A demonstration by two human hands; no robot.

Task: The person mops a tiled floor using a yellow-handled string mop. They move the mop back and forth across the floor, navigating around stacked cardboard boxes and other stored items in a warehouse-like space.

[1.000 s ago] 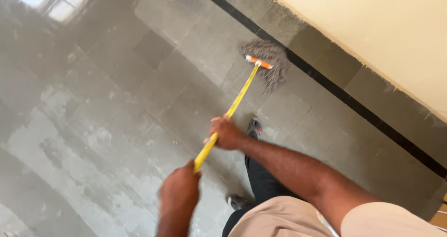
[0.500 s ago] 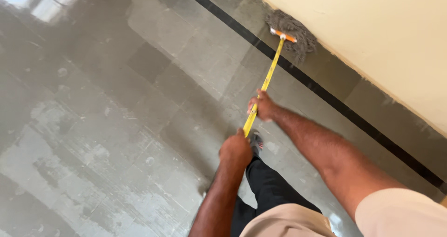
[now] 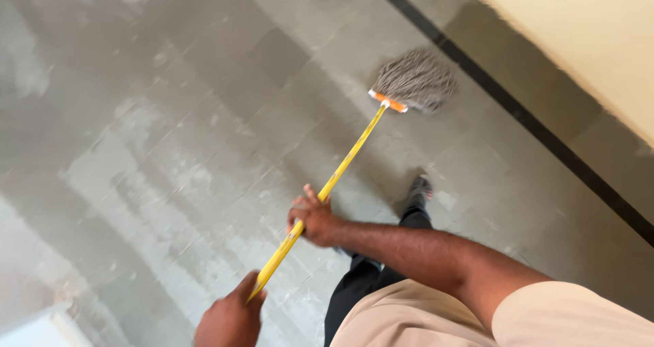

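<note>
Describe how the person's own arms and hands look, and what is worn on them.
Both hands are bare: no gloves, rings or watch show on the left hand or the right hand. The right forearm is uncovered up to a short beige sleeve at the upper arm. Only the left hand and wrist are in frame, so any sleeve on that side is out of view.

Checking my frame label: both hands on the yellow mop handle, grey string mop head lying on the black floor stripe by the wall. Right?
Not quite. In the head view the mop head lies on the grey tiles, short of the black stripe, not on it. The rest holds: the left hand and the right hand both grip the yellow handle.
</note>
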